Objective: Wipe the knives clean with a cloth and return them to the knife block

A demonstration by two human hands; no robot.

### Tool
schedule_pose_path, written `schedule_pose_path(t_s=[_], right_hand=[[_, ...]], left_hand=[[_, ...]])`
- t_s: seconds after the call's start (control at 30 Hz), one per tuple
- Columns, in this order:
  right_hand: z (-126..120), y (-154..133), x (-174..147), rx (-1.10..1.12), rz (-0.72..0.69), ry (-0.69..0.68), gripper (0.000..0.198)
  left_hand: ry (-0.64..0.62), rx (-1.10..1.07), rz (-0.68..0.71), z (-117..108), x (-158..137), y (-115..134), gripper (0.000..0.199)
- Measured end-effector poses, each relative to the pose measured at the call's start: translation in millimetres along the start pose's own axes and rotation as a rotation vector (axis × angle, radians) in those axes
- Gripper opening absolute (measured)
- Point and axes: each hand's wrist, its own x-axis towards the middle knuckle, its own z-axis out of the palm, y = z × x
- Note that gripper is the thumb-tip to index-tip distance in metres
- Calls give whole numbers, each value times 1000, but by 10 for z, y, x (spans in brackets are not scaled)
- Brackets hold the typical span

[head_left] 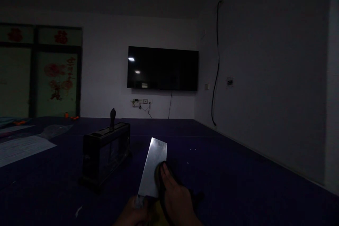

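Note:
My left hand (136, 212), at the bottom of the view, is closed around the handle of a cleaver (150, 169). Its broad, shiny blade points up and away from me. My right hand (176, 194) presses a dark cloth (158, 176) against the right side of the blade, with its fingers together over the cloth. Something yellow (159, 215) shows below, between the two hands; its kind is unclear in the dim light. Left of the cleaver stands a dark knife block (106, 153), with one black handle (113, 116) sticking up from its top.
The dark blue tabletop (212, 183) reaches toward the far wall. Paper sheets (23, 148) and clear plastic wrap (55, 130) lie at left, with small orange items (74, 117) behind. A television (162, 69) hangs ahead; a black cable (215, 81) runs down the right wall.

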Motion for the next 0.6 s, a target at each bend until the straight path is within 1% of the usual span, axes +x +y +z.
schedule_pose_path(t_s=[0.13,0.27,0.33,0.4,0.53,0.57,0.6], right_hand=[[1,-7,-13,-6,-15,34,76],[25,-31,-27,-67,-49,27,76],[67,-32,-38,-90,-96,56,78],[121,-23,-51,-101,-161,115,79],[201,7,-59,-95,-267,191,80],[207,10,-57,-83,-288,202,79],[209,9,-54,-69,-308,214,79]], left_hand=[[-56,16,43,-14,-9,2,29],[-41,4,21,36,-35,59,29],[-29,5,7,60,-20,60,30],[12,39,-5,59,21,22,30],[191,147,-67,-4,129,-120,29],[201,156,-76,-20,148,-148,29],[179,153,-82,-31,160,-169,29]])
